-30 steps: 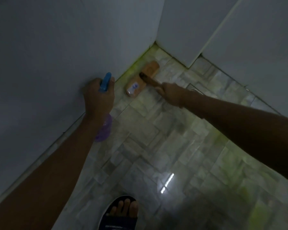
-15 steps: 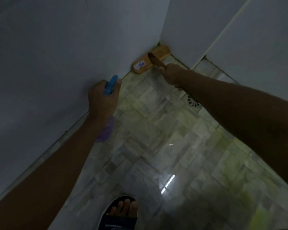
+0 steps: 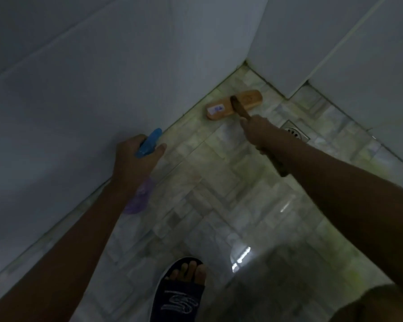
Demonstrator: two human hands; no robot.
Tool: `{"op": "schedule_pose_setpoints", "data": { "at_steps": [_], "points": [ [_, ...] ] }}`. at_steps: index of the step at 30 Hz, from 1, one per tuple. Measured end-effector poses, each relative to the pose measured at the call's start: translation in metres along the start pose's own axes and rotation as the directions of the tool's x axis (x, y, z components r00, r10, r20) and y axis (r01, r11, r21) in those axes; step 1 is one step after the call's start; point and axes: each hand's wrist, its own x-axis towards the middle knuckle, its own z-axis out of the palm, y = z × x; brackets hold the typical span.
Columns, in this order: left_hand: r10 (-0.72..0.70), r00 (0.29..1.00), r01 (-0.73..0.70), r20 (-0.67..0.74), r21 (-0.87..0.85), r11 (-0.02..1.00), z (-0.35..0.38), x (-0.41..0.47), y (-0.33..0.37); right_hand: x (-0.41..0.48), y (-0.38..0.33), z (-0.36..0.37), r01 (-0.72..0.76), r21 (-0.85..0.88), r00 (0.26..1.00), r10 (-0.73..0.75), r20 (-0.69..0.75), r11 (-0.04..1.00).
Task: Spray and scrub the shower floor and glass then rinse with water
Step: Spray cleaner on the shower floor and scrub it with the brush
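Observation:
A wooden scrub brush (image 3: 221, 109) with a long dark handle lies head-down on the marbled shower floor (image 3: 209, 182), close to the far corner. My right hand (image 3: 257, 132) grips its handle just behind the brush head. My left hand (image 3: 135, 159) holds a spray bottle (image 3: 149, 142) with a blue trigger head and a purple body, which hangs below my wrist beside the left wall. The bottle's nozzle points toward the wall base.
Pale walls (image 3: 102, 89) close in on the left and at the back right. A metal floor drain (image 3: 294, 132) sits right of the brush. My foot in a dark slipper (image 3: 180, 291) stands at the bottom centre. The floor looks wet and reflects a light.
The brush was pushed into the corner, then pulled back out along the floor toward me. My left hand with the bottle stayed beside the wall.

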Motion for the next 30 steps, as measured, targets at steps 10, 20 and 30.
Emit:
{"op": "schedule_pose_setpoints", "data": {
  "at_steps": [10, 20, 30],
  "points": [
    [-0.072, 0.995, 0.073, -0.065, 0.009, 0.997, -0.019, -0.039, -0.025, -0.103, -0.003, 0.085, 0.23, -0.093, 0.954, -0.206, 0.218, 0.969],
    [-0.026, 0.992, 0.024, -0.126, -0.019, 1.0, -0.042, -0.072, -0.043, -0.03, -0.071, 0.049, 0.146, -0.025, 0.989, -0.146, 0.015, 0.989],
    [-0.053, 0.962, 0.05, -0.267, -0.016, 0.999, -0.063, -0.097, -0.066, -0.078, 0.007, 0.043, 0.055, -0.128, 0.987, -0.035, 0.156, 0.99]
  ]
}}
